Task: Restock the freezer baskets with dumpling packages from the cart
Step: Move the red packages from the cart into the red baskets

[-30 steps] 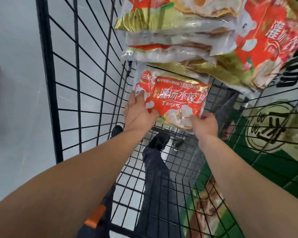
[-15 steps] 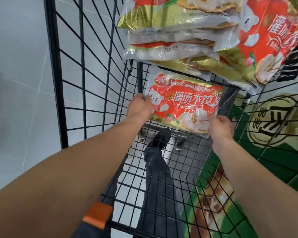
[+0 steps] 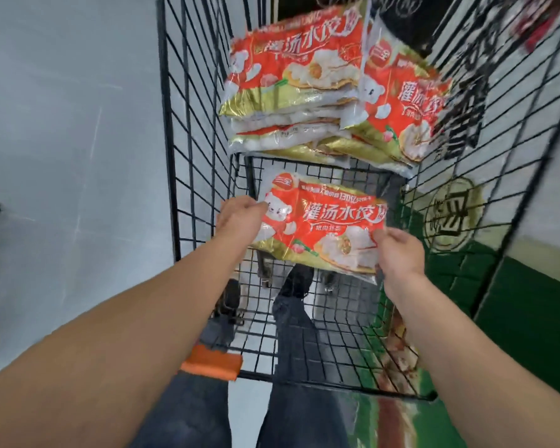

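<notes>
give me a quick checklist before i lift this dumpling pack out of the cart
1. Left hand grips the held pack at its left edge: ok.
2. Right hand grips its right edge: ok.
3. Held pack sits apart from the stack of packs further in: ok.
4. Pack is inside the cart, between the wire sides, with open space above it: ok.
5. Stack looks settled, though its rightmost pack leans against the wire side: cannot tell if it will stay.
6. Freezer basket ready to receive it: cannot tell, none in view.
</notes>
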The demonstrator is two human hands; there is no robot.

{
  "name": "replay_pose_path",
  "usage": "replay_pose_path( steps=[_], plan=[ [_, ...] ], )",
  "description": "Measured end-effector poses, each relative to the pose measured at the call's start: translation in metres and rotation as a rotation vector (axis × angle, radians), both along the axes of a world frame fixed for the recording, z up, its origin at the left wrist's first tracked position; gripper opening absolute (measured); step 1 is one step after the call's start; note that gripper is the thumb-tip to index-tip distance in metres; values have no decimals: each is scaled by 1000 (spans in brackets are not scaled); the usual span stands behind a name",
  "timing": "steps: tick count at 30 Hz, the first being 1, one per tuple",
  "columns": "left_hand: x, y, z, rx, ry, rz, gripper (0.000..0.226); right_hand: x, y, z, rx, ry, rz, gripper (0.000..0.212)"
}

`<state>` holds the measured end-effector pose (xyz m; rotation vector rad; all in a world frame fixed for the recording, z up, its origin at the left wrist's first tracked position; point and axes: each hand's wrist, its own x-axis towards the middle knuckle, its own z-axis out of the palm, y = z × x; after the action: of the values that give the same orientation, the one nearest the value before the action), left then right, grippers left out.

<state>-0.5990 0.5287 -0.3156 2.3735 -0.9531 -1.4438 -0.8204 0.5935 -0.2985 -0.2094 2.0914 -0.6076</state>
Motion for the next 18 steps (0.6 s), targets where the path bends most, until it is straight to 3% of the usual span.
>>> replay_pose_path(
  steps=[9, 15, 18],
  plan=[
    [25, 12, 132, -75, 380, 22, 13, 29, 65, 146, -209, 103, -158, 18],
    [23, 38, 221, -155, 500, -318, 14, 41, 144, 233, -347, 207, -412, 22],
    [4, 55, 250, -205, 470, -484, 18, 41, 182, 257, -395, 234, -499, 22]
  ],
)
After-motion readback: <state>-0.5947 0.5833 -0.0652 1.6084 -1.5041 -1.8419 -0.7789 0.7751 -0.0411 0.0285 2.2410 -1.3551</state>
